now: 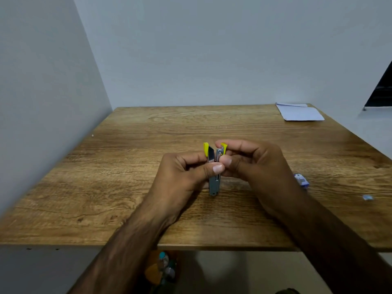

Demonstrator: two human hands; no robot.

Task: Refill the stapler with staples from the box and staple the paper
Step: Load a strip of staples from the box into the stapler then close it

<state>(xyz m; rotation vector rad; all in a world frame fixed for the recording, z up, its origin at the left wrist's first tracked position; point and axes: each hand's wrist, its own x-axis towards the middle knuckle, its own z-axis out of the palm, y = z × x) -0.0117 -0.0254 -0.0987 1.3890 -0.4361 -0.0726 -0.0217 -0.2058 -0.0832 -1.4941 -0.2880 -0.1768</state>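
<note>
A small grey metal stapler (213, 185) with yellow plastic ends stands upright above the middle of the wooden table (127, 166), its two arms spread apart at the top. My left hand (182, 175) grips its left side, thumb across the front. My right hand (254, 164) pinches the right arm near its yellow tip. Whether staples are inside is hidden. A small blue and white staple box (301, 181) lies on the table to the right of my right wrist. White paper sheets (301, 112) lie at the far right corner.
A tiny blue and white scrap (367, 197) lies near the table's right edge. White walls close off the left and back. The front table edge runs below my forearms; some blurred coloured objects (163, 270) sit under it.
</note>
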